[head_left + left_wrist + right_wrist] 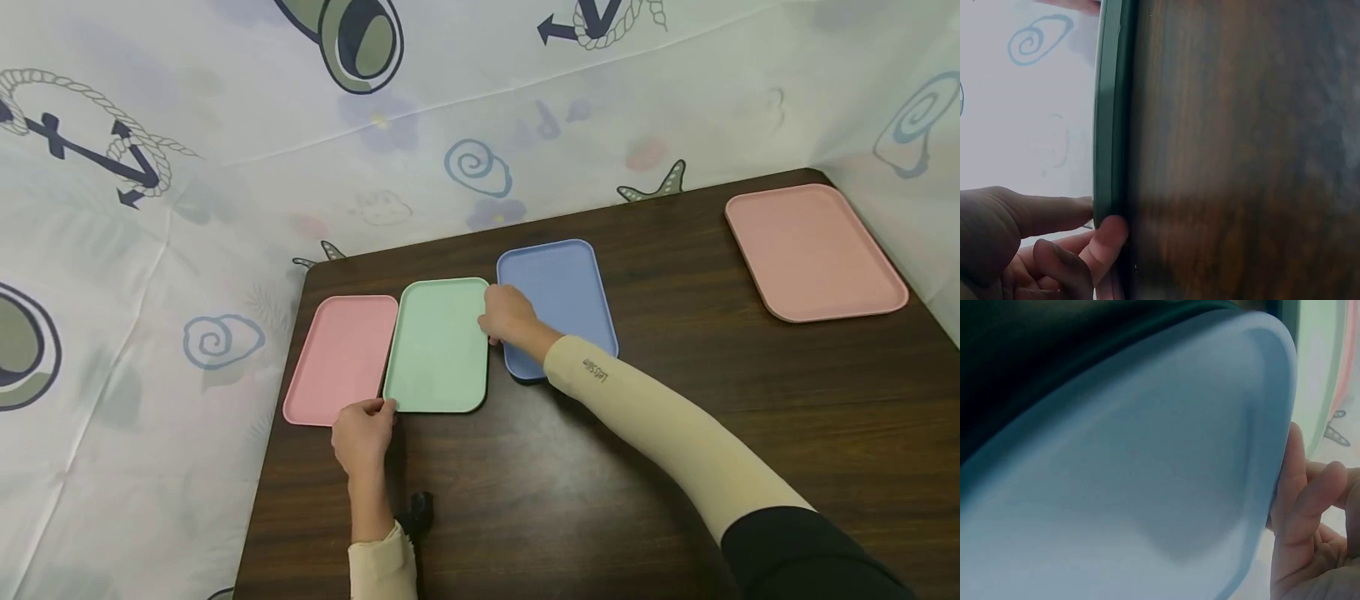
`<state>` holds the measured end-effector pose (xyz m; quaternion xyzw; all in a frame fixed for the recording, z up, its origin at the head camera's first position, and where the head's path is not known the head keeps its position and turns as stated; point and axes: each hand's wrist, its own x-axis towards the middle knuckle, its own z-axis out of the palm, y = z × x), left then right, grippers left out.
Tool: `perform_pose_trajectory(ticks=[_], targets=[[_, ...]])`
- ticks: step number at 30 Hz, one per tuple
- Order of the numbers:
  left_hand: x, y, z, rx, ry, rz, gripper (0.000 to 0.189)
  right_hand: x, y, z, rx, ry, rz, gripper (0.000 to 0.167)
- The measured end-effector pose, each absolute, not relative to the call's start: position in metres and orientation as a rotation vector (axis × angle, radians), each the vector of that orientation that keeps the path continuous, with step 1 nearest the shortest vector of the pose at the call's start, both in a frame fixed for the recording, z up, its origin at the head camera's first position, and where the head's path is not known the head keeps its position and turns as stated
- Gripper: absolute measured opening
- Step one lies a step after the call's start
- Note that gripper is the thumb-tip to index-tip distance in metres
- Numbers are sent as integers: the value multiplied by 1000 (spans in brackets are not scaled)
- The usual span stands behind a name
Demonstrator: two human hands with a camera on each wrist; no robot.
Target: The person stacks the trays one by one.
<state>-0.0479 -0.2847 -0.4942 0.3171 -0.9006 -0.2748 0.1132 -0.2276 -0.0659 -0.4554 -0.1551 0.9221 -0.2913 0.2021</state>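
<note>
One pale green, rounded-rectangular, plastic-looking tray [437, 346] is lying on a dark wood-grain table [840, 400], between a similar pink tray [341, 358] at left and a blue tray [558, 287] at right. The left hand [363, 435] is pinching its near left corner, thumb and finger a rim's thickness apart; the right hand [512, 312], fingers curled, is gripping its right edge toward the far end.
</note>
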Motion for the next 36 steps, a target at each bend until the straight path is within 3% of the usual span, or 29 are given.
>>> perform_pose_trajectory(ticks=[24,36], targets=[[-49,-284,-493,862,-2623,-923,21,-221,-82,-460,-460,2689,-668,14],[-49,-286,-493,837,-2637,-945,19,-221,-78,-458,-452,2645,-754,27]])
